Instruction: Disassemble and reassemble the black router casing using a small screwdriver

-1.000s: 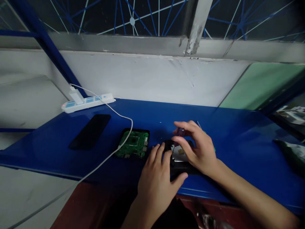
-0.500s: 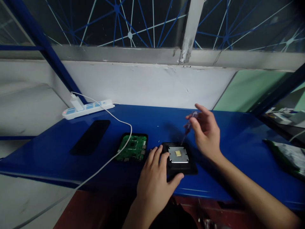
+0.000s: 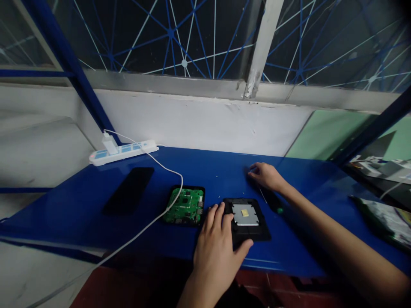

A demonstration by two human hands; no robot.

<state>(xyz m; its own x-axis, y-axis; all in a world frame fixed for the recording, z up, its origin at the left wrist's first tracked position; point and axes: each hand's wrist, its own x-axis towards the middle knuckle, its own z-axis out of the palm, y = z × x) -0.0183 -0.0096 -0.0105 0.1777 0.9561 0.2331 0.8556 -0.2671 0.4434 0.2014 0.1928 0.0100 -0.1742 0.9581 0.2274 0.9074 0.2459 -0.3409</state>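
- Our right hand (image 3: pixel 265 176) has lowered beyond the black cover (image 3: pixel 258 233), fingers curled; we can't tell their grip.
- Only our left hand (image 3: pixel 215 254), fingers apart, seems to steady it.

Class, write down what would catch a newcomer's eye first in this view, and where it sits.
Probably the bright green circuit board in its open black case, near the middle of the blue tabletop. Just right of it, the shiny silver metal plate with a small yellowish square stands out on a black plastic cover, with the left hand at its left edge.
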